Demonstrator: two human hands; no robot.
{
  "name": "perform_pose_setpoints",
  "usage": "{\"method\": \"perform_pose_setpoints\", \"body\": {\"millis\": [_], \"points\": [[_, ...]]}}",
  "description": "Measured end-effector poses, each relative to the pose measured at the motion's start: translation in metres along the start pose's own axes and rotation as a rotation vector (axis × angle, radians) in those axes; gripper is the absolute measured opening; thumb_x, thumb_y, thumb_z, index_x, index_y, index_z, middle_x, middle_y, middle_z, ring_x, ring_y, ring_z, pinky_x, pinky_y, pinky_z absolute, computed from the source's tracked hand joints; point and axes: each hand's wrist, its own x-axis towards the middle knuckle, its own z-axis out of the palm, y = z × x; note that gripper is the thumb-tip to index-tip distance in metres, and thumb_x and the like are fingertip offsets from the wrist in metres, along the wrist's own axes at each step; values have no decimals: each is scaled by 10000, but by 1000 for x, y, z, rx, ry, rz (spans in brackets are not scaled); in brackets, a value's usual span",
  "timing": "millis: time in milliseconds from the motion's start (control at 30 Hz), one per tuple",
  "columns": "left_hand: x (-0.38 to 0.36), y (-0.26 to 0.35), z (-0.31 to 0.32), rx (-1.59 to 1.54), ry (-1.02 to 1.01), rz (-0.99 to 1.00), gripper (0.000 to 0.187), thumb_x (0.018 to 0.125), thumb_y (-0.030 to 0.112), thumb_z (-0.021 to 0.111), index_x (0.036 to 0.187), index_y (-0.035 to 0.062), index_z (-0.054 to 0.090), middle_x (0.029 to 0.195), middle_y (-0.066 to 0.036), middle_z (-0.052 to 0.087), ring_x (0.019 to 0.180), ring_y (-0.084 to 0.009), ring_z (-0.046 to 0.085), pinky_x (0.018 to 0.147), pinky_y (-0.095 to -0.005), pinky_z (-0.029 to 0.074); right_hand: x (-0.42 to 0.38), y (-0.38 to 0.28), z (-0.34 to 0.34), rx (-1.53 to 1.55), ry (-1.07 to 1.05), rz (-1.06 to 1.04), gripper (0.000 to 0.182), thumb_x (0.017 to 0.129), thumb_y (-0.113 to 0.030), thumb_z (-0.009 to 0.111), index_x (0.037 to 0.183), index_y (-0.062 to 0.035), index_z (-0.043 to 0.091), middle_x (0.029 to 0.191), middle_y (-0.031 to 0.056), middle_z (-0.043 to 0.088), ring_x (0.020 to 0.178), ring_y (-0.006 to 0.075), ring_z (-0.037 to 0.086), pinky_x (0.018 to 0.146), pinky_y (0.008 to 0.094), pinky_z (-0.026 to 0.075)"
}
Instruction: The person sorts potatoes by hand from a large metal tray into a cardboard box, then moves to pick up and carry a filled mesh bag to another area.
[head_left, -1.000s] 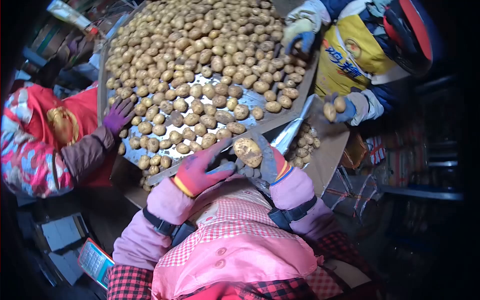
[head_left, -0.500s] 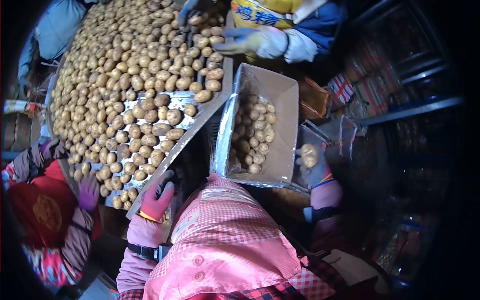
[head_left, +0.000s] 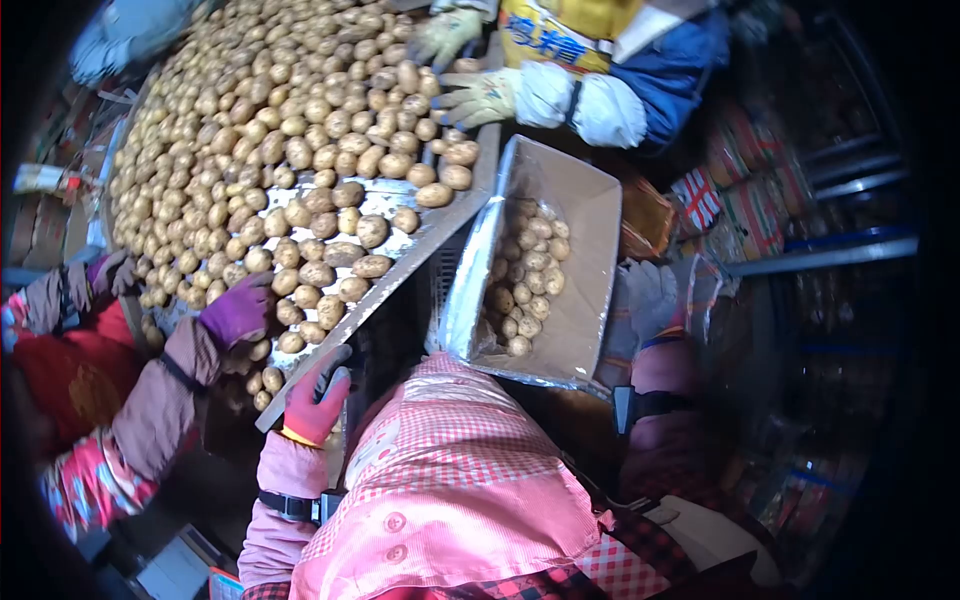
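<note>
My left hand [head_left: 318, 398], in a pink and grey glove, is at the front rim of the sorting table [head_left: 395, 275], its thumb and fingers apart and nothing in them. Many potatoes [head_left: 372, 231] are spread over that table. To the right of the carton, my right hand [head_left: 648, 295] in a grey glove is dim and slightly blurred. Its fingers look stretched out, and no potato shows in it. The open carton [head_left: 580, 305], lined with clear plastic, stands between my hands with a heap of potatoes [head_left: 533, 270] inside.
A co-worker's purple glove [head_left: 238, 310] reaches among the potatoes at left. Another person's pale yellow gloves [head_left: 480, 98] are at the table's far right corner. An orange-brown box [head_left: 647, 220] sits beyond the carton, near a metal rail [head_left: 830, 257]. Stacked packages [head_left: 750, 205] stand farther right.
The potato in my right hand is no longer visible, and that hand has shifted up and right. The co-worker's purple glove has moved right and up over the potatoes. My left hand has barely moved.
</note>
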Motion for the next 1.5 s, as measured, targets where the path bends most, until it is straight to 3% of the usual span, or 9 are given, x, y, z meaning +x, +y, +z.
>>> {"method": "perform_pose_setpoints", "body": {"millis": [233, 367, 500, 933, 1000, 1133, 1300, 1367, 1500], "points": [[-33, -10, -17, -179, 156, -107, 381, 927, 141, 618, 1284, 12, 587, 1089, -53, 669, 895, -116, 634, 814, -285, 521, -12, 45, 201, -379, -638, 181, 439, 922, -244, 611, 1311, -55, 536, 1205, 155, 604, 981, 227, 618, 850, 341, 525], [-54, -19, -29, -84, 272, -160, 394, 921, 117, 607, 1302, 18, 577, 1029, -66, 684, 874, -116, 637, 790, -284, 528, -44, 67, 306, -1268, -886, -767, 565, 847, -272, 655, 1369, -117, 503, 1295, 203, 552, 1241, 363, 497, 1057, 414, 386], [-74, -46, -29, -158, 408, -202, 395, 914, 127, 613, 1288, 6, 585, 1044, -55, 687, 893, -104, 631, 835, -269, 504, -76, 100, 373, -1701, -1218, -835, 691, 850, -427, 611, 1458, -189, 385, 1467, 205, 382, 1376, 430, 304, 1127, 534, 253], [-58, -30, -40, -94, 406, -220, 390, 909, 116, 604, 1287, 24, 588, 1116, -82, 688, 958, -120, 644, 857, -272, 502, -118, 169, 526, -1247, -1524, -1117, 617, 861, -467, 572, 1425, -252, 446, 1542, 150, 282, 1456, 363, 175, 1162, 525, 161], [-54, -28, -46, -129, 428, -224, 387, 911, 113, 599, 1288, 24, 586, 1119, -86, 687, 956, -123, 647, 854, -273, 506, -81, 144, 516, -977, -1124, -1363, 553, 748, -377, 696, 1259, -186, 600, 1192, 121, 558, 1179, 330, 500, 1004, 442, 384], [-59, -37, -46, -195, 419, -226, 374, 923, 102, 584, 1286, 12, 582, 1139, -82, 680, 967, -122, 643, 860, -278, 508, 19, 80, 479, -1612, -240, -914, 642, 786, -401, 714, 1363, -190, 529, 1425, 231, 429, 1282, 372, 447, 1070, 397, 378], [-39, -29, -47, -51, 311, -217, 371, 925, 99, 584, 1290, 30, 587, 1169, -64, 673, 1022, -114, 621, 906, -275, 484, 28, 74, 455, -1047, -1117, -653, 556, 826, -107, 627, 1369, -146, 510, 1359, 183, 512, 1277, 299, 491, 1078, 353, 369], [-33, -25, -51, -62, 324, -152, 383, 923, 123, 592, 1298, 44, 586, 1142, -55, 684, 1007, -105, 621, 899, -271, 485, 27, 65, 454, -784, -899, -393, 551, 817, -49, 597, 1359, -94, 506, 1321, 174, 546, 1236, 287, 523, 1066, 337, 375], [-32, -20, -58, 10, 285, -180, 391, 915, 161, 600, 1289, 45, 595, 1129, -77, 689, 1021, -123, 626, 916, -272, 476, 17, 41, 431, -1028, -626, -1092, 406, 821, -74, 638, 1225, -89, 598, 1172, 156, 590, 1038, 336, 593, 929, 371, 479]]}}
